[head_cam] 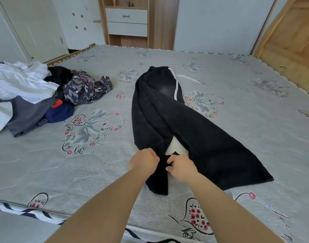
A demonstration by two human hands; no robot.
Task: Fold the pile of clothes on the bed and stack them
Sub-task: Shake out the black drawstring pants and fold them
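Observation:
A pair of black trousers [169, 120] lies spread lengthwise on the grey patterned bed [101, 172], waistband at the far end with a white drawstring [176, 88]. One leg fans out to the right, the other runs toward me. My left hand [144, 161] and my right hand [181, 168] both grip the near leg's cloth, close together near its hem. A white patch of lining shows just beyond my hands. The unfolded pile [36, 95] lies at the left: white, grey, blue and camouflage garments.
A wooden cabinet with white drawers [126, 21] stands beyond the bed's far edge. A wooden door [290, 37] is at the right. The bed's near edge [27, 211] has a striped border.

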